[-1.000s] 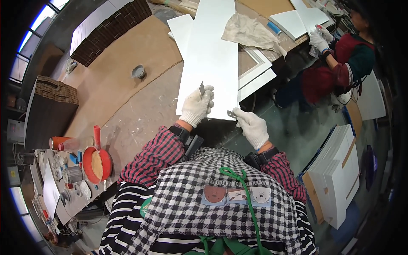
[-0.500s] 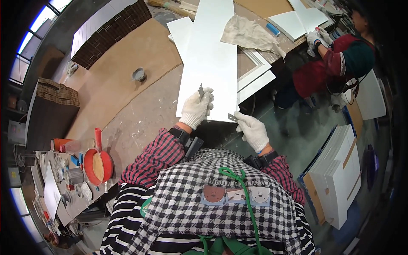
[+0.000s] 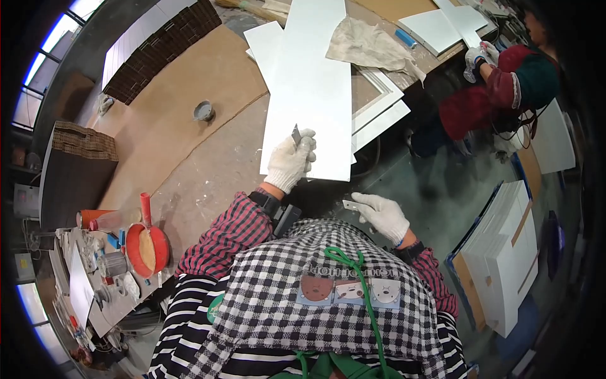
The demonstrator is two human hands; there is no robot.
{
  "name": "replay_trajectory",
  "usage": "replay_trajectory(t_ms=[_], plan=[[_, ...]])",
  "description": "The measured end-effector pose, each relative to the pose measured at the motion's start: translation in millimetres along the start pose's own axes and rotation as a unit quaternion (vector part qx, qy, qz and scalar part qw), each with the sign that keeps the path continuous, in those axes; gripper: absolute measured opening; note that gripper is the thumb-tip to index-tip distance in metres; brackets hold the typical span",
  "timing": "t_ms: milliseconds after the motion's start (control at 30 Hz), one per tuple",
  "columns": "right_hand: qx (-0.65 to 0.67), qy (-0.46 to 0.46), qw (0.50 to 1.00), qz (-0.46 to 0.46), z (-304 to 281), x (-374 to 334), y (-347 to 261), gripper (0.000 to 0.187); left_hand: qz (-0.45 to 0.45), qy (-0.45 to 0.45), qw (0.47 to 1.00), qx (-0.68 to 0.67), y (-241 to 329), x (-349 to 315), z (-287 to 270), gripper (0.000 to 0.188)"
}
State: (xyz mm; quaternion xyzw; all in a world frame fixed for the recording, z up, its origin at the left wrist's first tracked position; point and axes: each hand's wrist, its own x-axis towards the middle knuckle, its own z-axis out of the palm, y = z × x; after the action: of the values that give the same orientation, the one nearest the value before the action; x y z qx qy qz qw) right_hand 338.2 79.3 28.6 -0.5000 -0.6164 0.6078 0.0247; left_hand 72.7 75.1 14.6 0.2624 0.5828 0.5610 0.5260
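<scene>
A long white panel [image 3: 312, 76] lies on the work table, its near end at the table edge. My left hand [image 3: 289, 163], in a white knit glove, is closed over this panel's near left part. A small grey metal blade [image 3: 296, 133] sticks up from its grip. My right hand [image 3: 384, 218], gloved too, is off the table edge, just in front of my apron. Its fingers pinch a small flat metal plate [image 3: 350, 205], lighter in this light. How much of either metal piece lies inside the gloves is hidden.
More white panels [image 3: 385, 120] lie under the long one, beside a crumpled cloth [image 3: 366, 44]. At left are a red pan [image 3: 150, 249] of tan material and a small grey bowl [image 3: 204, 111]. A co-worker [image 3: 492, 95] stands at upper right. Stacked boards [image 3: 499, 265] stand at lower right.
My right hand has drawn back from the panel's near corner, toward me and slightly right, with the metal plate still in it. My left hand has barely shifted.
</scene>
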Motion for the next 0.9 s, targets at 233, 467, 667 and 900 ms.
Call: replay_trajectory(t_ms=[233, 467, 667, 900], plan=[[0.227, 0.106, 0.968, -0.023, -1, 15, 4, 0.028, -0.01, 0.009, 1.0, 0.019, 5, -2, 4, 0.027], [0.107, 0.164, 0.978, -0.065, 11, 32, -19, 0.031, -0.012, -0.001, 1.0, -0.001, 6, -1, 5, 0.029], [0.083, 0.155, 0.98, -0.089, 13, 33, -23, 0.033, -0.006, 0.003, 1.0, 0.004, 3, -1, 3, 0.029], [-0.051, 0.141, 0.982, -0.112, 5, 34, -23, 0.036, -0.007, 0.005, 1.0, 0.013, 3, 0, 3, 0.03]])
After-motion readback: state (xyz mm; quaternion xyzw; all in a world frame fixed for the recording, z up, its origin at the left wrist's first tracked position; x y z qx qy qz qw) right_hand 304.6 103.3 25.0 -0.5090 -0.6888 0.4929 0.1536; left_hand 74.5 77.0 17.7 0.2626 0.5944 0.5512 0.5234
